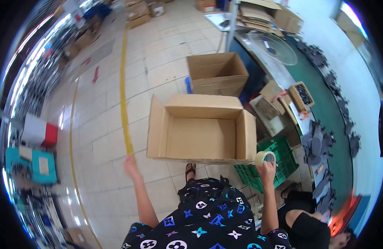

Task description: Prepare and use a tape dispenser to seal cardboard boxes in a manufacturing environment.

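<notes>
In front of me is an open cardboard box [202, 139] with its flaps spread outward and its bare inside facing up. What carries its weight is hidden. My right hand [266, 169] is closed around a roll of pale packing tape [262, 157], right beside the box's near right corner. Off to the left of the box, my left hand [132, 167] hangs over the floor, apart from everything. Motion smears its fingers, so their pose is unclear.
Beyond the box stands a second open carton [218, 79]. A green plastic crate [278, 159] sits to the right, near a crouching person [303, 220]. Along the right runs a workbench [324, 91] with dark parts. A yellow floor line [124, 91] passes on the left.
</notes>
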`<state>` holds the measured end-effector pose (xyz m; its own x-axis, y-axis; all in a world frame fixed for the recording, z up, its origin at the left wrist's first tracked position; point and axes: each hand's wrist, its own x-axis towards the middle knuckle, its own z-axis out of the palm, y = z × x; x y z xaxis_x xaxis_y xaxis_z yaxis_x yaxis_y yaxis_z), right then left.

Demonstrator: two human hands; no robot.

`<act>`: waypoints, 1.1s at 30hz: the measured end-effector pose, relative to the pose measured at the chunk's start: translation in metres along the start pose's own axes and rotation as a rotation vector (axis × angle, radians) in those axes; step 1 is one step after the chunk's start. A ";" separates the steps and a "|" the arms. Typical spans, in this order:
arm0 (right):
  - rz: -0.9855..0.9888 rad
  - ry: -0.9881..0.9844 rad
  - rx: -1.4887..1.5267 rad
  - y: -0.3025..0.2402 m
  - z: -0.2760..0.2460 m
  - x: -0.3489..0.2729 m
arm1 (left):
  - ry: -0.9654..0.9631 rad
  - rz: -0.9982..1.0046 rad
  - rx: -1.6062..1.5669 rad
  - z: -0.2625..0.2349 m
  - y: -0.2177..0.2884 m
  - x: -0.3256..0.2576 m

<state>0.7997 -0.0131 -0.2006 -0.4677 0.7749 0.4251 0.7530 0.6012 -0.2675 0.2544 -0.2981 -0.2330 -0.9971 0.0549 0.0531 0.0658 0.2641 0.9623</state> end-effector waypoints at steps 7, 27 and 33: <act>0.214 0.113 -0.148 -0.034 0.003 -0.016 | -0.365 0.384 -0.138 0.114 0.239 -0.025; 0.576 0.305 -0.317 -0.099 0.009 -0.053 | -2.118 2.401 0.599 0.421 0.074 -0.437; 0.503 0.271 -0.333 -0.101 -0.007 -0.042 | -1.671 2.232 0.111 0.365 0.183 -0.394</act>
<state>0.7459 -0.1077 -0.1853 0.0788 0.8427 0.5327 0.9725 0.0525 -0.2268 0.6739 0.0804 -0.1755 0.9586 0.2669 0.0993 0.2688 -0.9632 -0.0068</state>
